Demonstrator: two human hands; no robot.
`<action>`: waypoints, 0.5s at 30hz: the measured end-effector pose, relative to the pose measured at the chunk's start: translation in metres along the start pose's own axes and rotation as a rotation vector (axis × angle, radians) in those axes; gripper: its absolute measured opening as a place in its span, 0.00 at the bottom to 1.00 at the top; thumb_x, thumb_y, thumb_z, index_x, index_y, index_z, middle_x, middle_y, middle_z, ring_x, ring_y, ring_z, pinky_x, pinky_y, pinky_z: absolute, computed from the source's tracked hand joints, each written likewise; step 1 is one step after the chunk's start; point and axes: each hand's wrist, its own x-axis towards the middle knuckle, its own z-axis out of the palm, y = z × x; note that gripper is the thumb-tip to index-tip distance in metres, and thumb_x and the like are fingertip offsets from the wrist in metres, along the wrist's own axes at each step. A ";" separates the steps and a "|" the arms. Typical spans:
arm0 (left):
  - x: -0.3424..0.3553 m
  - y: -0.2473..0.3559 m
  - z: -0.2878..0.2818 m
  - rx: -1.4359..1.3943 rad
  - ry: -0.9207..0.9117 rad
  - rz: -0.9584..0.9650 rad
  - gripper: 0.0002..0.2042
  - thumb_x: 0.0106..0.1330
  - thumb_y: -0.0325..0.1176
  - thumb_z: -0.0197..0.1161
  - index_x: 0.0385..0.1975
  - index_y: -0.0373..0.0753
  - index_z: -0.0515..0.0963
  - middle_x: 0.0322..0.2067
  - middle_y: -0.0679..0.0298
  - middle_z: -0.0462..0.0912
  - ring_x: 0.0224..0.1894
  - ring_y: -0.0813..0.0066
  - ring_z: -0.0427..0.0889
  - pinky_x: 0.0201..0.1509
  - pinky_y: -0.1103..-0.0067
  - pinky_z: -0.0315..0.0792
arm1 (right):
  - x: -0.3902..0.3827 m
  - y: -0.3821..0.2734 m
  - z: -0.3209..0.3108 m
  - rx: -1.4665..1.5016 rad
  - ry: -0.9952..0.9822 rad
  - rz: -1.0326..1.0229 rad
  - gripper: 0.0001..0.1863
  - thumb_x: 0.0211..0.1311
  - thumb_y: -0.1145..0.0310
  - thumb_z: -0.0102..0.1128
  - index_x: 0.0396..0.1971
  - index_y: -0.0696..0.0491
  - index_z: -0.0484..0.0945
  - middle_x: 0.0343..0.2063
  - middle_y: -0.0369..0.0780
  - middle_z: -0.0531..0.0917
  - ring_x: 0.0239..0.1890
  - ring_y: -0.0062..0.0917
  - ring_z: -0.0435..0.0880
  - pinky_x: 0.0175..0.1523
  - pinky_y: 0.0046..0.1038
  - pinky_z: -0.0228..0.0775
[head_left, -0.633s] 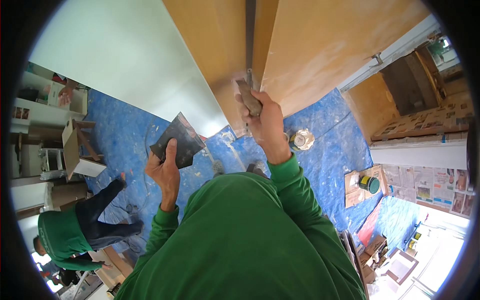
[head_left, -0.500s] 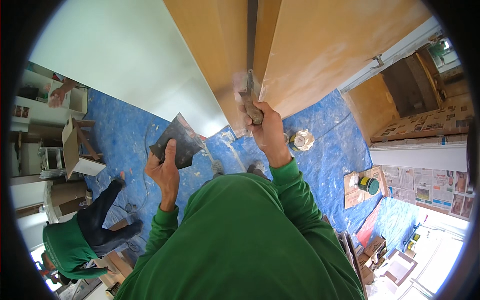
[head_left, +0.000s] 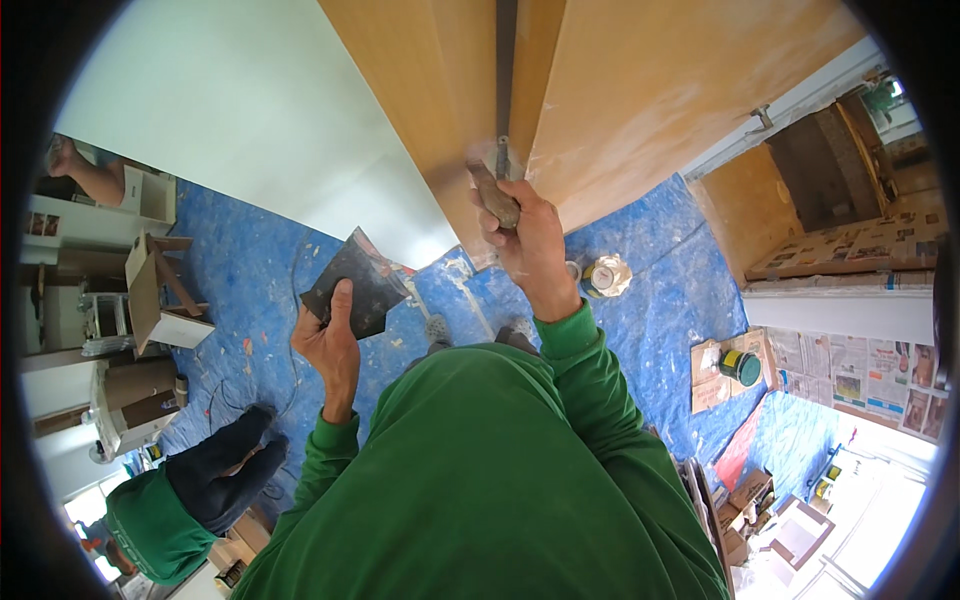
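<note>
My left hand (head_left: 332, 335) grips a dark, flat square plate (head_left: 356, 287) at its lower left, the thumb lying on top. In my right hand (head_left: 538, 245) is a putty knife (head_left: 493, 195), its worn wooden handle in my fingers. Its blade end lies against the edge of an orange-brown wooden panel (head_left: 440, 110), where a pale smear shows; the blade itself is hard to make out. A dark vertical gap (head_left: 504, 70) runs beside it, with a wide wooden door (head_left: 640, 110) to the right. To the left stands a pale glossy panel (head_left: 250, 120).
Blue sheeting (head_left: 640, 330) covers the floor. An opened can (head_left: 606, 276) stands near my right hand, and a green-lidded tub (head_left: 740, 367) sits on cardboard farther right. At lower left a co-worker in a green top (head_left: 160, 525) bends down; another person's arm (head_left: 95, 180) shows at upper left.
My right hand has shifted slightly left, and the putty knife has turned to tilt leftward. My left hand stays put. The co-worker has moved lower, and the arm at upper left has moved.
</note>
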 end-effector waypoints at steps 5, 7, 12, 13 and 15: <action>0.001 -0.003 0.001 0.008 -0.011 -0.005 0.09 0.64 0.31 0.68 0.37 0.31 0.84 0.30 0.70 0.82 0.30 0.85 0.73 0.31 0.83 0.66 | -0.009 -0.004 0.005 -0.068 0.004 -0.018 0.17 0.64 0.67 0.51 0.44 0.66 0.72 0.32 0.48 0.81 0.19 0.26 0.74 0.20 0.24 0.60; 0.001 -0.002 0.001 0.011 -0.010 -0.001 0.09 0.64 0.32 0.68 0.37 0.31 0.84 0.30 0.69 0.82 0.30 0.85 0.74 0.31 0.83 0.66 | -0.012 -0.002 -0.006 -0.079 0.011 -0.020 0.18 0.64 0.67 0.51 0.45 0.67 0.72 0.32 0.48 0.81 0.19 0.26 0.74 0.19 0.24 0.59; 0.002 0.002 0.002 0.005 -0.003 -0.040 0.10 0.64 0.32 0.68 0.38 0.31 0.84 0.30 0.69 0.82 0.30 0.85 0.74 0.31 0.83 0.67 | -0.006 0.005 -0.032 -0.059 0.029 0.010 0.18 0.64 0.67 0.51 0.45 0.67 0.72 0.33 0.48 0.81 0.19 0.25 0.74 0.19 0.23 0.58; 0.001 0.001 0.003 -0.001 -0.006 -0.037 0.10 0.64 0.32 0.68 0.38 0.32 0.84 0.30 0.69 0.82 0.30 0.85 0.74 0.31 0.83 0.67 | -0.006 0.006 -0.031 -0.059 0.032 0.013 0.18 0.64 0.67 0.51 0.45 0.67 0.72 0.33 0.48 0.81 0.19 0.25 0.74 0.19 0.23 0.58; 0.001 0.000 0.003 -0.015 -0.012 -0.026 0.10 0.65 0.32 0.68 0.38 0.32 0.84 0.30 0.69 0.82 0.30 0.85 0.74 0.31 0.83 0.68 | -0.003 0.007 -0.027 -0.056 0.034 0.016 0.18 0.64 0.67 0.52 0.45 0.67 0.73 0.33 0.47 0.81 0.19 0.25 0.74 0.19 0.23 0.58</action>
